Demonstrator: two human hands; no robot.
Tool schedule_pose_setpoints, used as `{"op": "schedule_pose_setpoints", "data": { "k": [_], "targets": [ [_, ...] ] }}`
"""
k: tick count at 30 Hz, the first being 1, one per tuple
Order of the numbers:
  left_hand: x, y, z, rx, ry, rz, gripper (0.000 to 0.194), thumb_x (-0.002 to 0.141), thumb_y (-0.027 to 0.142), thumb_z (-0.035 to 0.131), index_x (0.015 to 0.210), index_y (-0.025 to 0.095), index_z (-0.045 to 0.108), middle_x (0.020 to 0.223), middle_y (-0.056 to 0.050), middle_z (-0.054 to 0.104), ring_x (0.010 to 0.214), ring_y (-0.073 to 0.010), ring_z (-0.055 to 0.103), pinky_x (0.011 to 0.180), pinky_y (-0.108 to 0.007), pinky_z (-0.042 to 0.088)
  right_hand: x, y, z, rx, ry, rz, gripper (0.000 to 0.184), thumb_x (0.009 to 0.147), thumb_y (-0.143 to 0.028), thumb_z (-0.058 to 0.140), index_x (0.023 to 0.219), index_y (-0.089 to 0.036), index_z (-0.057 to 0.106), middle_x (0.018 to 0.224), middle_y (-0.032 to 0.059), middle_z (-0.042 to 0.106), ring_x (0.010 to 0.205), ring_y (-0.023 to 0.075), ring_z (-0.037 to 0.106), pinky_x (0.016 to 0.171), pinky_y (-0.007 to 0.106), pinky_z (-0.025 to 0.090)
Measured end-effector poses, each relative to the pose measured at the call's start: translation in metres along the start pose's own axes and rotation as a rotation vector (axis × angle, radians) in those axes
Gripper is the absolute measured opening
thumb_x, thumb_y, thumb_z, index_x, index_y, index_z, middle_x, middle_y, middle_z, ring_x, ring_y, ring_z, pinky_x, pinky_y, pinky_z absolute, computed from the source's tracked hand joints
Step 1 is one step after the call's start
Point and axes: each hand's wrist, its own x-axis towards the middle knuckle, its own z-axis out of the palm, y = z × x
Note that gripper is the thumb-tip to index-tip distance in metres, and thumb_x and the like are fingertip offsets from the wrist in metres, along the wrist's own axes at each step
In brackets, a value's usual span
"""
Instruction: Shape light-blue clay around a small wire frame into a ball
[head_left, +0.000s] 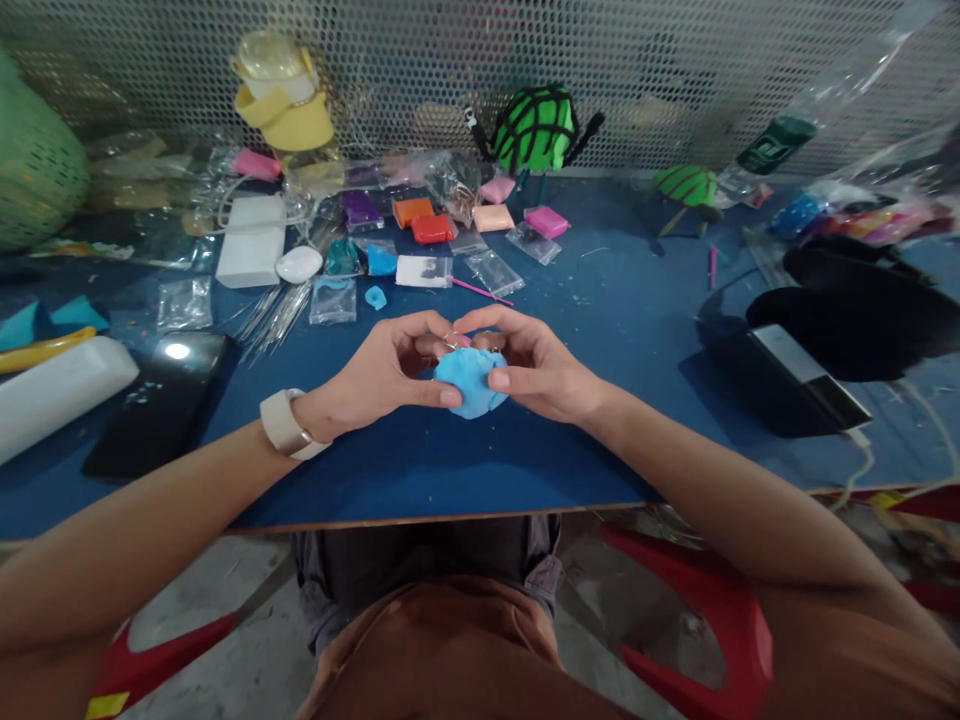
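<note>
Above the front part of the blue table, both my hands grip one rounded lump of light blue modelling clay. My left hand, with a pale band on its wrist, has its thumb pressed on the lump's left side. From the right, my right hand presses its thumb on the near face, and its fingers curl behind. Thin wire and a bit of pink show at the clay's top between my fingertips; what they belong to is partly hidden.
Packets of coloured clay lie beyond my hands, beside a bundle of thin wires. A black phone lies on the left, a dark box-shaped device on the right. A green-and-black clay figure stands by the mesh panel.
</note>
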Motion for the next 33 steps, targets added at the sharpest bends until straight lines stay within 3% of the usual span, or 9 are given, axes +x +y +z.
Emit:
{"op": "schedule_pose_setpoints", "data": {
  "k": [12,18,23,28,33],
  "targets": [
    [0.0007,0.0037,-0.0031,0.135,-0.02,0.025,0.054,0.072,0.021,0.118,0.109,0.02,0.08,0.097,-0.002,0.09,0.089,-0.0179,0.088,0.082,-0.024,0.071,0.001,-0.0019,0.0039,0.023,-0.002,-0.016,0.046,0.092,-0.024,0.105,0.135,-0.028,0.088,0.095,-0.0037,0.079,0.081,0.0127,0.076,0.073,0.022,0.064],
    [0.0013,0.0031,0.0009,0.114,-0.048,0.056,0.049,0.076,0.022,0.117,0.108,0.02,0.081,0.104,-0.004,0.091,0.09,-0.0154,0.087,0.082,-0.021,0.071,0.0025,0.0002,0.0024,-0.071,0.04,-0.017,0.06,0.075,-0.024,0.116,0.128,-0.027,0.087,0.091,-0.006,0.073,0.077,0.0109,0.067,0.068,0.02,0.059],
    [0.0004,0.003,0.0004,0.125,-0.044,0.05,0.038,0.087,0.028,0.112,0.108,0.02,0.082,0.101,-0.003,0.088,0.085,-0.0124,0.083,0.075,-0.018,0.067,0.004,0.0013,0.0027,-0.086,0.023,-0.032,0.059,0.076,-0.02,0.115,0.126,-0.026,0.085,0.09,-0.0069,0.073,0.075,0.0101,0.066,0.069,0.021,0.061],
    [-0.0009,0.0053,0.0025,0.196,-0.009,0.036,0.037,0.089,0.033,0.11,0.106,0.019,0.08,0.103,-0.005,0.087,0.091,-0.0155,0.083,0.079,-0.022,0.07,0.0039,-0.0015,0.0048,-0.074,0.002,-0.043,0.056,0.077,-0.014,0.113,0.125,-0.024,0.085,0.09,-0.0073,0.074,0.074,0.0094,0.067,0.07,0.022,0.062],
    [-0.0002,0.0045,0.0045,0.173,-0.008,0.061,0.036,0.089,0.03,0.11,0.106,0.02,0.08,0.101,-0.003,0.086,0.086,-0.0132,0.082,0.074,-0.02,0.067,0.0035,-0.004,0.0063,-0.092,0.023,-0.034,0.055,0.078,-0.016,0.113,0.124,-0.024,0.084,0.089,-0.0076,0.074,0.072,0.0094,0.067,0.068,0.021,0.061]
  ]
}}
